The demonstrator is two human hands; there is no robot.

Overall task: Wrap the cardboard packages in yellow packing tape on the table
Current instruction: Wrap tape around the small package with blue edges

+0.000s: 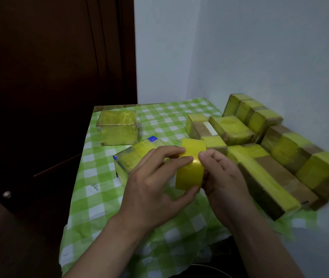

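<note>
**Head view: both hands on the tape roll, above the next package**

I see my left hand [155, 177] curled round the yellow tape roll [189, 173], its forefingers lying over the top of the band and its thumb hooked under the lower rim. My right hand [219, 177] closes on the roll from the other side, thumb tip pressed on the outer face and the other fingers hidden behind it. I cannot tell whether a free end of tape is lifted yet.

The roll hangs in the air just above the table, over the near edge of a package with blue corners [137, 155], which lies on the green checked cloth [99, 207] and already shows yellow on top.

I judge the roll light and stiff, with a glossy face that will slide under dry fingers. The better hold is across its rims or through the core, leaving one thumbnail free to pick up the end. The tape itself is thin and will cling to itself if it goes slack.

Farther off, a fully yellow box [117, 127] sits at the far left of the cloth. A row of banded cardboard packages [280, 157] fills the right side, up against the pale wall [239, 57].
</note>
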